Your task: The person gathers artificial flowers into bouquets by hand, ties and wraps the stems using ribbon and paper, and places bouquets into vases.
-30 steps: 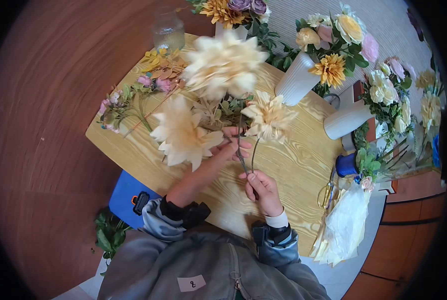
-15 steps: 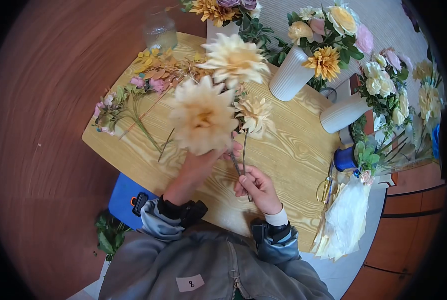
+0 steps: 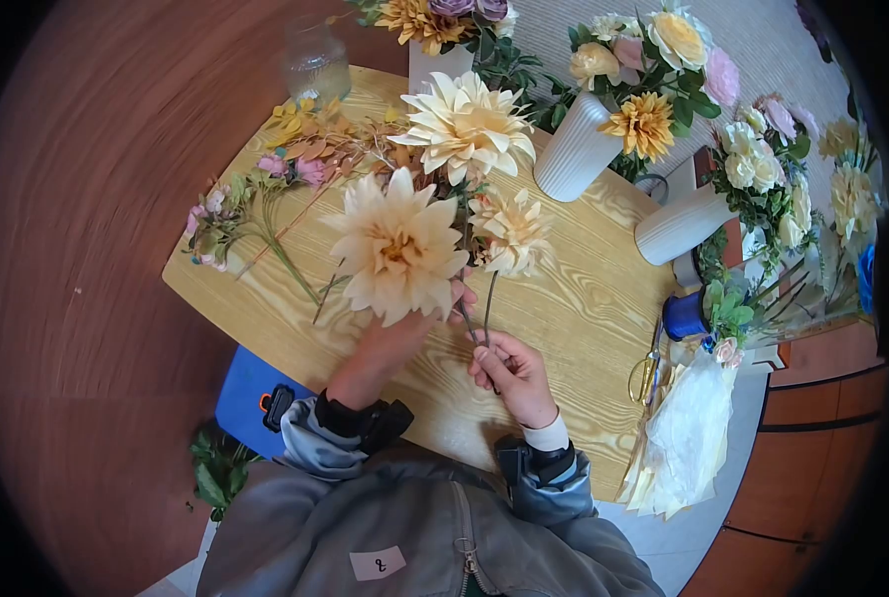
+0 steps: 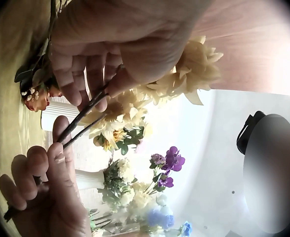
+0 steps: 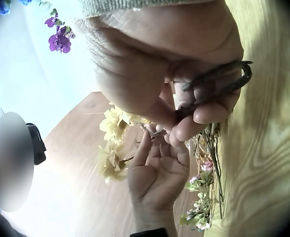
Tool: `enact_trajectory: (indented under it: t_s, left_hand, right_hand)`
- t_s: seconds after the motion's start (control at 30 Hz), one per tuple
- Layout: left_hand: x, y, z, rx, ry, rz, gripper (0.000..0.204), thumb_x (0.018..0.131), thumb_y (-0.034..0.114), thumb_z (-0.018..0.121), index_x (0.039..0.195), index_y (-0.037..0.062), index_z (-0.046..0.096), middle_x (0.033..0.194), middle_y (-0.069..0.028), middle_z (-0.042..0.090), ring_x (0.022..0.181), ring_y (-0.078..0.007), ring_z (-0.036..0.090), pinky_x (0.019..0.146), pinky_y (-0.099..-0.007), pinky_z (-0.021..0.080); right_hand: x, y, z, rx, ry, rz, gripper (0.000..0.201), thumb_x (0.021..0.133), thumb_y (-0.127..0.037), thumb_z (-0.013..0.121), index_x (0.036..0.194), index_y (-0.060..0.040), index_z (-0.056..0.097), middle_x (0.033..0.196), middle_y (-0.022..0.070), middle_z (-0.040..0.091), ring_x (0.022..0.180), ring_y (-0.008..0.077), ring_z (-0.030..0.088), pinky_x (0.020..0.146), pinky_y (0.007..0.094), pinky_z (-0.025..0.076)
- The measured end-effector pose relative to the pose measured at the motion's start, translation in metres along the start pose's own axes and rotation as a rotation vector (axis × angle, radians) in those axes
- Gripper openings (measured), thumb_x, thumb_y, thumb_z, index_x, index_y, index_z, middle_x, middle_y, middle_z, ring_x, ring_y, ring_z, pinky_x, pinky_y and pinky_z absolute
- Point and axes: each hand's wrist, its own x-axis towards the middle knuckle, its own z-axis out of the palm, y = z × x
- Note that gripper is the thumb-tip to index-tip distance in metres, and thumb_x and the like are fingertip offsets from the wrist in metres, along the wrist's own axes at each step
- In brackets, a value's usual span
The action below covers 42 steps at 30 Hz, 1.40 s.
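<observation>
Left fingers [image 4: 63, 74], the wrist view suggests, pinch a stem [image 4: 83, 114]; head view's bloom [image 3: 399, 249] intervenes.

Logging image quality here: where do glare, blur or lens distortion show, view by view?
Head view: black rounded corners and wide-lens bowing, though the large cream flower looks crisp; left wrist view: background beyond the left hand washed out, a smooth oval blur at the right; right wrist view: upper left blown out, another oval blur at the left, dark bent stem distinct.
</observation>
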Motion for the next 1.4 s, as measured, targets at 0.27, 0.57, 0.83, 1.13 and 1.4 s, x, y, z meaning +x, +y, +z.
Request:
enact_trajectory:
  t_s: [0.27,0.57,0.83,1.13,1.4]
  left_hand:
    - [-0.001,-0.002,0.000,-0.064,-0.055,0.051,0.022,0.084,0.012,0.050,0.103,0.0004,0.047,0.082,-0.0060,0.055,0.077,-0.0129,0.054,0.064,-0.0237,0.046]
    - [-0.003,0.013,0.011,-0.049,0.016,-0.034,0.024,0.083,0.010,0.052,0.104,-0.0010,0.047,0.083,-0.0077,0.057,0.077,-0.0144,0.056,0.064,-0.0242,0.047]
    - [-0.002,0.006,0.009,-0.035,0.027,0.008,0.024,0.083,0.008,0.051,0.105,-0.0005,0.047,0.085,-0.0088,0.057,0.077,-0.0148,0.056,0.063,-0.0248,0.047]
    - [0.000,0.007,0.007,0.069,0.002,0.011,0.025,0.083,0.008,0.052,0.106,-0.0004,0.047,0.090,-0.0100,0.058,0.079,-0.0149,0.057,0.064,-0.0249,0.047]
    - [-0.006,0.012,0.009,0.048,-0.015,0.020,0.028,0.084,0.012,0.051,0.108,-0.0014,0.046,0.095,-0.0102,0.057,0.084,-0.0150,0.055,0.069,-0.0255,0.046]
  right_hand:
    - [0.000,0.000,0.003,0.004,0.055,-0.065,0.026,0.083,-0.006,0.053,0.108,-0.0011,0.051,0.070,0.0005,0.054,0.058,0.0041,0.047,0.052,0.0168,0.038]
    - [0.001,0.004,0.001,-0.049,0.087,-0.105,0.027,0.082,-0.005,0.054,0.108,-0.0013,0.051,0.069,-0.0006,0.054,0.060,0.0032,0.048,0.052,0.0166,0.040]
    - [0.001,0.007,0.000,-0.034,0.092,-0.126,0.026,0.082,-0.005,0.054,0.107,-0.0020,0.053,0.069,-0.0012,0.054,0.059,0.0025,0.047,0.052,0.0161,0.039]
    - [0.001,0.006,0.001,-0.053,0.122,-0.109,0.024,0.081,-0.006,0.056,0.104,-0.0028,0.055,0.066,-0.0026,0.053,0.055,0.0018,0.045,0.049,0.0151,0.036]
    - [0.005,-0.002,0.006,-0.062,0.072,-0.057,0.022,0.083,-0.010,0.054,0.103,-0.0022,0.056,0.066,-0.0019,0.054,0.058,0.0027,0.047,0.051,0.0163,0.038]
